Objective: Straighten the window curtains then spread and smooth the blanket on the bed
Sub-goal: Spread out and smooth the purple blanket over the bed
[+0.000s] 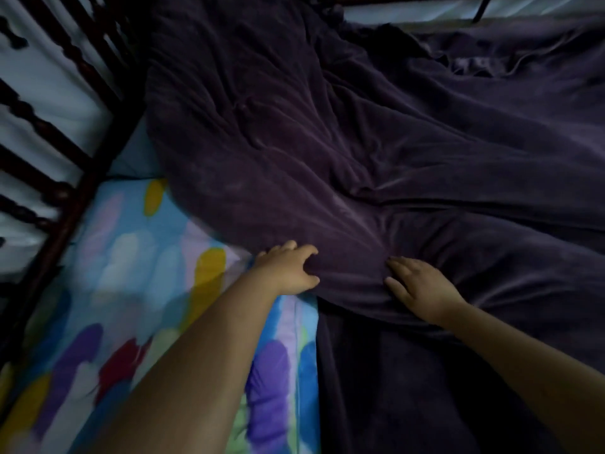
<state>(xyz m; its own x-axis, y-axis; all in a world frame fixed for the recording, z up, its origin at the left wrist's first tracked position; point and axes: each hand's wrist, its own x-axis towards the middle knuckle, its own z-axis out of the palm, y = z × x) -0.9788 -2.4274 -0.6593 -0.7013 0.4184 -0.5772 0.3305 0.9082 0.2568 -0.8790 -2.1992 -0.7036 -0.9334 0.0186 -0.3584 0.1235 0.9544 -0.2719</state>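
Here we look down at a bed in a dim room. A dark purple blanket [327, 142] lies over most of the bed, and it is full of wrinkles and folds. It reaches from the top of the view down to the near edge on the right side. Under it is a bright sheet [124, 290] with blue, yellow, purple, red and white patches, and we see that sheet bare on the left side. A dark wooden bed rail [62, 204] with turned bars runs along the left edge of the bed, and behind the bars it looks pale. At the far top right there is a pale strip with a dark bar across it, but we cannot tell what it is.

Our left hand [288, 270] is at the blanket's edge, right where the blanket meets the bright sheet. Its fingers are curled and grab a bunch of the cloth. Our right hand [422, 290] lies on the blanket close by, with its fingers straight and spread, pressing flat on the cloth. Both bare arms reach in from the bottom.
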